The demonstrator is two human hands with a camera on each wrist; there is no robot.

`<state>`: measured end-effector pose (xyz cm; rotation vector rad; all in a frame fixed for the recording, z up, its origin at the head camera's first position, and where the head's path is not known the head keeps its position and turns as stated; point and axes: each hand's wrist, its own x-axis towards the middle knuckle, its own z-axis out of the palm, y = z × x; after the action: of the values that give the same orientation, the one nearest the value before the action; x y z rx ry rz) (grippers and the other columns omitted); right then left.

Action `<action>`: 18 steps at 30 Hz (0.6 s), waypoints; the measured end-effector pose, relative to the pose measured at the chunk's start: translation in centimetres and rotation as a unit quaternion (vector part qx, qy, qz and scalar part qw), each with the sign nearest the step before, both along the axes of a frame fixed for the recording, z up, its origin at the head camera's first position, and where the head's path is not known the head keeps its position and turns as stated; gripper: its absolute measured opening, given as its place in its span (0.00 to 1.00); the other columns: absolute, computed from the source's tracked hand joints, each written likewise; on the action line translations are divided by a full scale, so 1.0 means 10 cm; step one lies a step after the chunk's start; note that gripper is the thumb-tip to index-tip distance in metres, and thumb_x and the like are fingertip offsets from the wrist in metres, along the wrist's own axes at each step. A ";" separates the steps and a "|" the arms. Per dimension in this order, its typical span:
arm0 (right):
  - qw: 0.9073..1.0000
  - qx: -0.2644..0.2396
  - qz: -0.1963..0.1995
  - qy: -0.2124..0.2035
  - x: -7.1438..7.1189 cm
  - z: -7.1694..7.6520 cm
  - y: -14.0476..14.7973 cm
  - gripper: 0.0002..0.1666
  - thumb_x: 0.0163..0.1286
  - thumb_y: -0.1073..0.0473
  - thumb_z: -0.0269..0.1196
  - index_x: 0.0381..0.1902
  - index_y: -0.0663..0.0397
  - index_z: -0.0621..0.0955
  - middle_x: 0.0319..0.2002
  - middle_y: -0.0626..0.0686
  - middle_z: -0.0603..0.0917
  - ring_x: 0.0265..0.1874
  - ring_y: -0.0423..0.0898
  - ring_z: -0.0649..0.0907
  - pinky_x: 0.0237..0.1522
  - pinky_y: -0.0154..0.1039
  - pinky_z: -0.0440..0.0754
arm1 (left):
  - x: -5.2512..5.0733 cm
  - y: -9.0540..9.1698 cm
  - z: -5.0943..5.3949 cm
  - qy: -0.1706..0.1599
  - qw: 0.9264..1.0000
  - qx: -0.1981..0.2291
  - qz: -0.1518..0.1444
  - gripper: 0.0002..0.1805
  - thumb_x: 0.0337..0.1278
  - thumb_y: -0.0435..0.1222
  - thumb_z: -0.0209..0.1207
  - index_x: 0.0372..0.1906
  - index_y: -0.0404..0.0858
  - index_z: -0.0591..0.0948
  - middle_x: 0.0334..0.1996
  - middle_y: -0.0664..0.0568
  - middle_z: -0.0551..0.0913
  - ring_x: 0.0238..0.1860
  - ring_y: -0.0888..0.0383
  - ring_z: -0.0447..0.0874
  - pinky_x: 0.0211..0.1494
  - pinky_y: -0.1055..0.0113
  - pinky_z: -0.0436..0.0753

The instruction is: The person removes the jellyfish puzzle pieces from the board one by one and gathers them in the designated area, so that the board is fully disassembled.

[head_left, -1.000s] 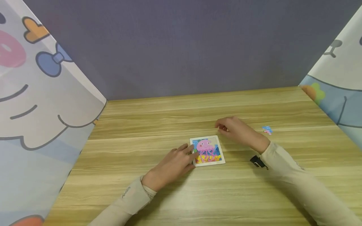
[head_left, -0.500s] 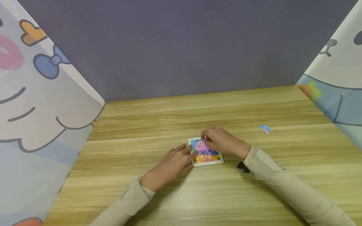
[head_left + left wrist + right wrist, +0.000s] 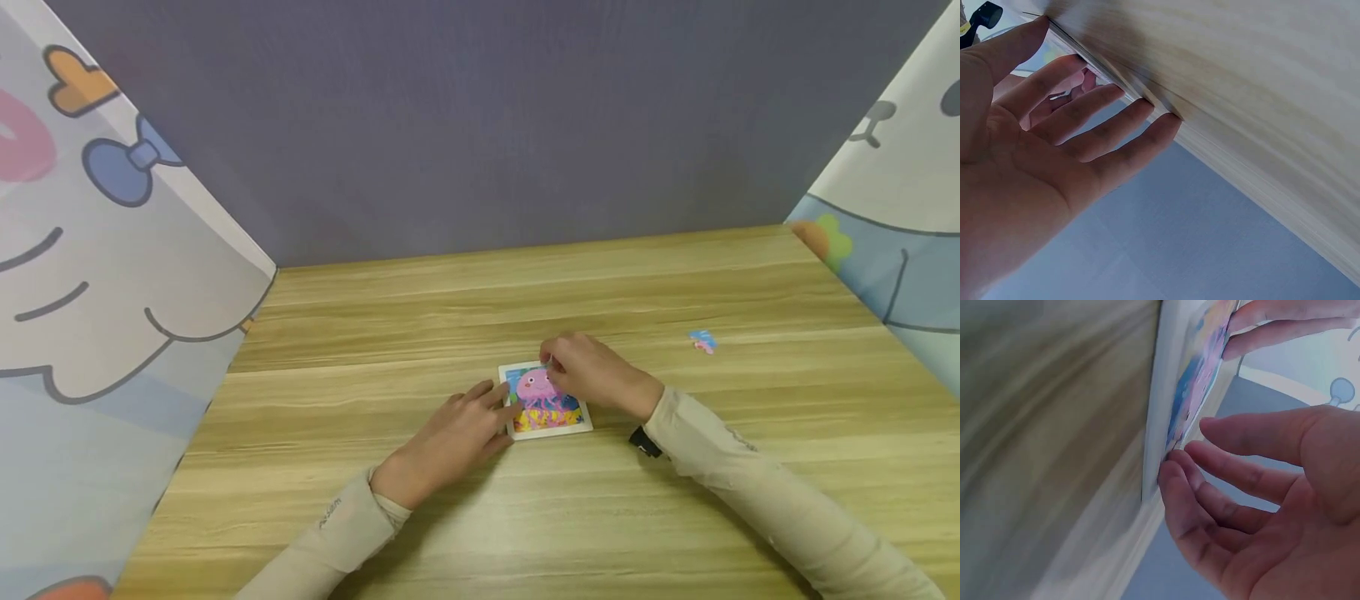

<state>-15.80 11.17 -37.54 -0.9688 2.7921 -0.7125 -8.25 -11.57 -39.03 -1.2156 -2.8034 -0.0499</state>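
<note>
A small square jigsaw puzzle (image 3: 543, 417) in a white frame lies flat, its picture a pink jellyfish over yellow and blue. My left hand (image 3: 453, 437) rests along the frame's left side, fingers extended and spread, some tips over the picture. At the upper right corner, the curled fingers of my right hand (image 3: 596, 375) pinch a puzzle piece, which is mostly hidden by the fingertips. In the right wrist view, thumb and fingertips of the right hand (image 3: 1254, 487) are close to the puzzle's surface (image 3: 1200, 381). Off to the right lies a loose blue and pink puzzle piece (image 3: 703, 342).
Everything lies on a wood-grain table (image 3: 375, 333). A dark grey panel (image 3: 525, 125) stands behind it, with cartoon-printed walls (image 3: 150, 275) at both sides. Under the right wrist shows a black camera mount (image 3: 645, 442).
My right hand has come from beyond the puzzle's upper right down onto that corner, then shifted slightly there. The left hand has kept its place on the frame.
</note>
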 end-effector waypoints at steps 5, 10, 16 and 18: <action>1.000 -0.014 0.004 0.000 0.00 -0.02 -0.03 0.04 0.66 0.69 0.63 0.37 0.64 0.84 0.24 0.47 0.79 0.19 0.38 0.74 0.22 0.33 0.73 | 0.00 0.00 0.02 -0.005 1.000 0.002 0.000 0.22 0.65 0.44 0.64 0.61 0.41 0.81 0.63 0.41 0.77 0.61 0.39 0.77 0.53 0.50 0.83; 1.000 -0.013 0.000 -0.008 0.00 -0.05 -0.05 0.09 0.64 0.71 0.63 0.42 0.67 0.84 0.24 0.48 0.79 0.19 0.39 0.74 0.21 0.32 0.74 | 0.01 0.00 0.02 -0.007 1.000 -0.003 0.009 0.22 0.65 0.44 0.64 0.62 0.43 0.80 0.65 0.42 0.75 0.62 0.40 0.76 0.52 0.50 0.84; 1.000 -0.022 0.003 -0.019 -0.01 -0.06 -0.04 0.10 0.63 0.72 0.63 0.44 0.67 0.82 0.23 0.48 0.77 0.18 0.39 0.74 0.20 0.32 0.74 | 0.06 0.02 -0.01 -0.013 0.999 -0.036 0.026 0.21 0.71 0.44 0.57 0.64 0.44 0.73 0.72 0.45 0.68 0.67 0.41 0.69 0.53 0.48 0.82; 0.999 -0.024 0.001 -0.025 0.00 -0.07 -0.03 0.10 0.64 0.72 0.63 0.44 0.66 0.82 0.23 0.47 0.77 0.18 0.38 0.74 0.21 0.33 0.74 | 0.07 0.03 -0.02 -0.012 0.999 -0.043 0.028 0.23 0.73 0.45 0.55 0.68 0.46 0.70 0.72 0.46 0.67 0.68 0.41 0.69 0.54 0.47 0.81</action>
<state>-15.85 10.86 -38.22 -0.9480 2.7425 -0.7956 -7.51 -11.25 -39.21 -1.1619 -2.8866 0.0598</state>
